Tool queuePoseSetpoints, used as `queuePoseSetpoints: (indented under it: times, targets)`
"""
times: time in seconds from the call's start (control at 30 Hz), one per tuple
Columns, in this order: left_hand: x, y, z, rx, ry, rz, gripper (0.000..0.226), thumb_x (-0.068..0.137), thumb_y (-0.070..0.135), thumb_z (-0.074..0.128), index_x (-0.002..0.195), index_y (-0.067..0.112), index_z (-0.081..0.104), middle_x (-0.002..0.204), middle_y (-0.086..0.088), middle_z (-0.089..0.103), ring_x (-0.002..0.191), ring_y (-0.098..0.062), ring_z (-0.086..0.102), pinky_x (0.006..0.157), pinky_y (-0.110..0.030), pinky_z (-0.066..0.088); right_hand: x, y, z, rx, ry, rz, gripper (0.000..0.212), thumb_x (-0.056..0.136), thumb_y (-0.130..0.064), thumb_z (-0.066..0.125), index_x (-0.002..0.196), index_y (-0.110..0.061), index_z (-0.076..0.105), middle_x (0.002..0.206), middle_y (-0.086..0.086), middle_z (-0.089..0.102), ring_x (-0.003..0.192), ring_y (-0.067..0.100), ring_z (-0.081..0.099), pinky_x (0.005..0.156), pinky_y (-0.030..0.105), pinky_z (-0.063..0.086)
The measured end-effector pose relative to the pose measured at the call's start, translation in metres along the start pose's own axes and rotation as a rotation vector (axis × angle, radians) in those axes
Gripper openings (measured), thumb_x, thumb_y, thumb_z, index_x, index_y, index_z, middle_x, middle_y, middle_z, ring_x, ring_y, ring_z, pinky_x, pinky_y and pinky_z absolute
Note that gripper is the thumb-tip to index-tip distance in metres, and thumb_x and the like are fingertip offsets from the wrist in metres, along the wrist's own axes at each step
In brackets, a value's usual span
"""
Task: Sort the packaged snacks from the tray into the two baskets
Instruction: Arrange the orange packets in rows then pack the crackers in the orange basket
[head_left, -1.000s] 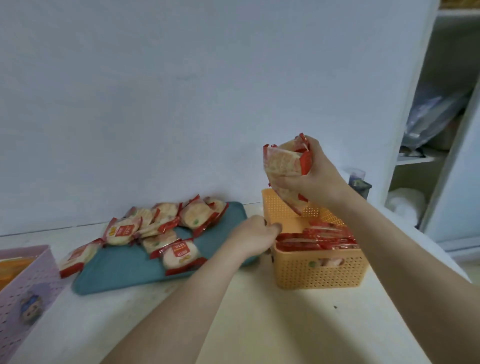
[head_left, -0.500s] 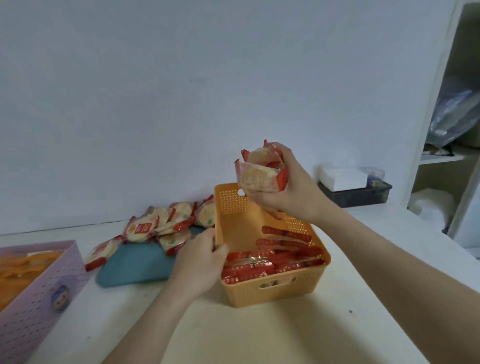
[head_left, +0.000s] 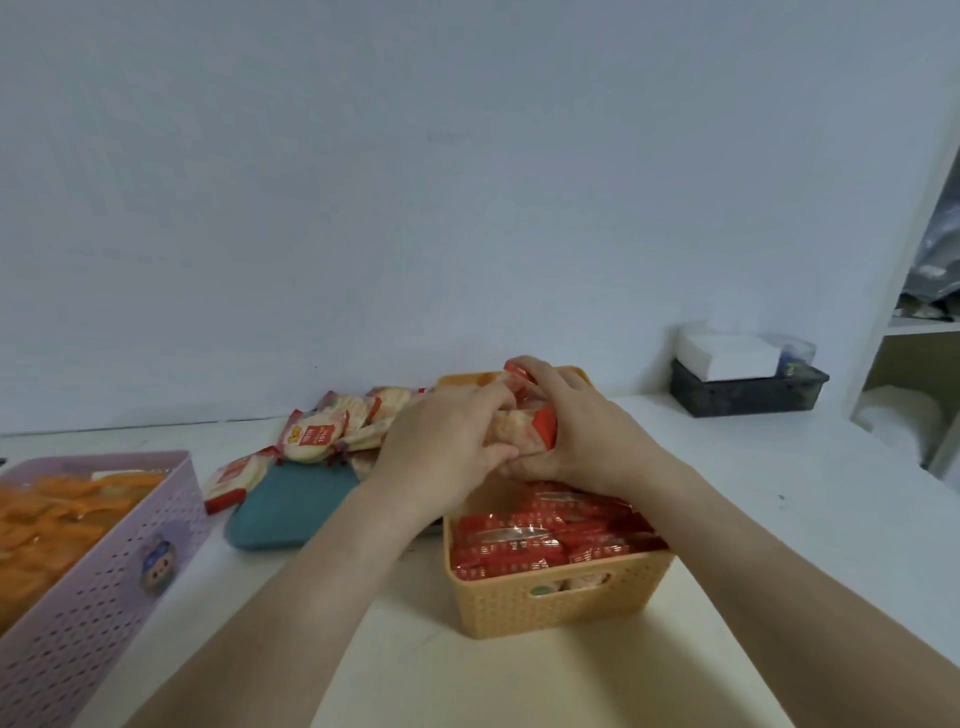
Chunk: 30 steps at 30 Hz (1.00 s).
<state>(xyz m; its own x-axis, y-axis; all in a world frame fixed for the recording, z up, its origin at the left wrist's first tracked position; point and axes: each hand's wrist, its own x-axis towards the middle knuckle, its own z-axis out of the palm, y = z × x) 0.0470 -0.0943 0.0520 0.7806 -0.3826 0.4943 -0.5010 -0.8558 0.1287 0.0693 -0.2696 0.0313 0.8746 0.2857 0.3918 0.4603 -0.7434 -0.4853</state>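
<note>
Both hands meet over the far half of the orange basket, which holds several red-wrapped snacks standing on edge. My left hand and my right hand together grip a small stack of red-and-white snack packets just above the basket. Several more red-and-white packets lie piled on the teal tray, left of the basket. At the far left, the lilac basket is filled with orange-wrapped snacks.
A dark bin with a white box on it stands at the back right by the wall. White shelving rises at the right edge. One packet hangs off the tray's left end.
My right hand came down with the packets from chest height to just over the orange basket. My left hand left the basket rim and joined it on the stack.
</note>
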Motion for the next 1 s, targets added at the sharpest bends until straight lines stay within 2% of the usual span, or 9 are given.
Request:
queuePoseSetpoints:
  times: [0.1, 0.23, 0.3, 0.37, 0.5, 0.63, 0.73, 0.83, 1.0]
  targets:
    - [0.007, -0.011, 0.002, -0.154, 0.010, -0.018, 0.026, 0.085, 0.029, 0.068, 0.109, 0.030, 0.059, 0.101, 0.009, 0.060, 0.096, -0.013, 0.057, 0.079, -0.030, 0.045, 0.001, 0.007, -0.004, 0.055, 0.007, 0.018, 0.108, 0.052, -0.059, 0.084, 0.140, -0.051, 0.021, 0.136, -0.005, 0.045, 0.129, 0.011, 0.041, 0.101, 0.039, 0.044]
    - [0.007, -0.026, -0.009, -0.354, 0.075, -0.113, 0.036, 0.091, 0.013, 0.061, 0.123, 0.030, 0.059, 0.102, 0.006, 0.042, 0.098, -0.010, 0.049, 0.090, -0.025, 0.041, 0.003, 0.010, -0.002, 0.016, 0.050, -0.006, 0.096, 0.064, -0.038, 0.083, 0.142, -0.042, 0.027, 0.130, -0.002, 0.050, 0.126, 0.016, 0.044, 0.096, 0.035, 0.045]
    - [0.006, -0.029, -0.020, -0.294, 0.048, -0.065, 0.045, 0.089, 0.001, 0.057, 0.122, 0.032, 0.061, 0.100, 0.004, 0.036, 0.102, -0.012, 0.040, 0.095, -0.026, 0.038, 0.003, 0.007, 0.001, -0.041, 0.051, -0.021, 0.090, 0.069, -0.036, 0.076, 0.143, -0.043, 0.025, 0.132, -0.001, 0.047, 0.126, 0.017, 0.044, 0.095, 0.039, 0.047]
    - [0.003, -0.025, -0.030, -0.166, -0.038, 0.043, 0.055, 0.084, -0.006, 0.055, 0.120, 0.036, 0.062, 0.099, 0.004, 0.036, 0.099, -0.012, 0.034, 0.090, -0.026, 0.037, 0.003, 0.005, 0.002, -0.062, 0.105, -0.009, 0.088, 0.070, -0.039, 0.072, 0.142, -0.044, 0.022, 0.136, 0.000, 0.043, 0.122, 0.021, 0.050, 0.091, 0.044, 0.050]
    - [0.000, -0.006, -0.032, 0.130, -0.172, 0.193, 0.051, 0.082, 0.000, 0.059, 0.119, 0.035, 0.055, 0.099, 0.011, 0.045, 0.100, -0.013, 0.042, 0.079, -0.027, 0.035, 0.005, 0.009, 0.002, -0.092, 0.267, 0.044, 0.085, 0.073, -0.048, 0.070, 0.143, -0.039, 0.023, 0.134, 0.002, 0.045, 0.111, 0.026, 0.058, 0.084, 0.043, 0.053]
    - [0.006, 0.017, -0.016, 0.370, -0.365, 0.322, 0.026, 0.086, 0.007, 0.056, 0.103, 0.024, 0.067, 0.095, 0.008, 0.059, 0.097, -0.018, 0.048, 0.078, -0.030, 0.029, 0.007, 0.009, 0.004, -0.051, 0.286, 0.039, 0.084, 0.073, -0.049, 0.073, 0.141, -0.040, 0.026, 0.128, 0.000, 0.049, 0.111, 0.023, 0.058, 0.084, 0.044, 0.053]
    - [0.011, 0.021, -0.010, 0.356, -0.500, 0.282, 0.025, 0.088, 0.013, 0.057, 0.108, 0.025, 0.066, 0.086, 0.009, 0.063, 0.091, -0.015, 0.052, 0.090, -0.037, 0.030, 0.006, 0.006, 0.003, -0.019, 0.286, 0.035, 0.084, 0.071, -0.045, 0.074, 0.140, -0.040, 0.027, 0.126, -0.001, 0.050, 0.111, 0.023, 0.057, 0.086, 0.045, 0.052]
    - [0.021, 0.015, -0.009, 0.167, -0.641, 0.148, 0.029, 0.093, 0.030, 0.059, 0.120, 0.021, 0.059, 0.098, 0.006, 0.065, 0.088, -0.012, 0.055, 0.081, -0.032, 0.043, 0.003, 0.003, 0.001, -0.008, 0.285, 0.039, 0.085, 0.070, -0.044, 0.074, 0.141, -0.038, 0.027, 0.126, 0.000, 0.049, 0.110, 0.025, 0.057, 0.086, 0.045, 0.051]
    - [0.012, 0.009, 0.005, -0.001, -0.513, 0.054, 0.042, 0.085, 0.048, 0.065, 0.118, 0.022, 0.062, 0.104, 0.008, 0.070, 0.091, -0.009, 0.064, 0.077, -0.026, 0.052, 0.003, 0.002, 0.000, -0.030, 0.292, 0.046, 0.084, 0.071, -0.047, 0.076, 0.140, -0.037, 0.029, 0.125, -0.001, 0.050, 0.106, 0.025, 0.060, 0.082, 0.042, 0.052]
